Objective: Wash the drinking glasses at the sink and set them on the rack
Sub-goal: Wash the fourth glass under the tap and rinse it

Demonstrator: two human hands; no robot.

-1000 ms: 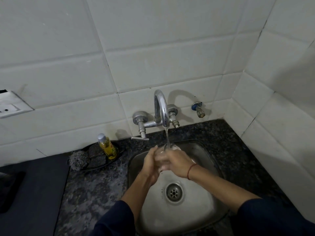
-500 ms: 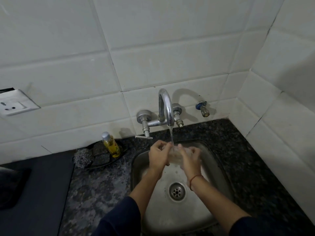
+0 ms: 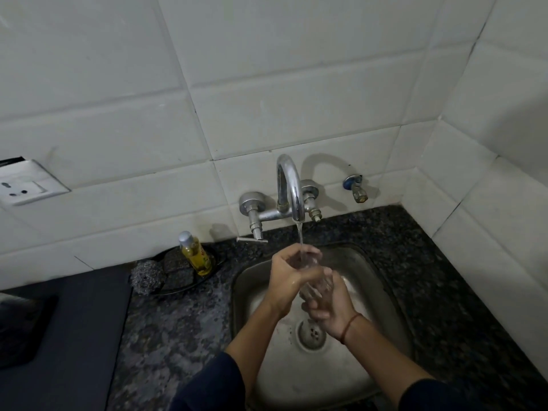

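A person stands at a steel sink (image 3: 382, 295) set in a dark stone counter (image 3: 178, 318). The tap (image 3: 289, 185) sticks out of the white tile wall above the sink, and a thin stream of water (image 3: 300, 235) runs down from it.

Both hands are under the tap, right over the sink. They hold a clear drinking glass (image 3: 311, 272) between them. The glass is hard to see because it is see-through and wet, so I cannot tell just how it is tipped. The water seems to fall right onto or into it, so this looks like rinsing.

The left hand (image 3: 289, 275) is curled around the top part of the glass, nearest the tap, with its fingers closed on it. The right hand (image 3: 330, 301) is closed around the lower part, closer to the drain (image 3: 311, 333). Two hands are likely used because wet glass is slippery. Holding it over the sink lets the water run straight down the drain.

To the left of the sink, on the counter, a small yellow soap bottle (image 3: 195, 253) and a steel scrubber (image 3: 147, 275) sit on a dark dish (image 3: 207, 278), close enough to reach. A wall socket (image 3: 25, 185) is far to the left of the tap.

No rack shows here, so putting the glass away is not yet done.
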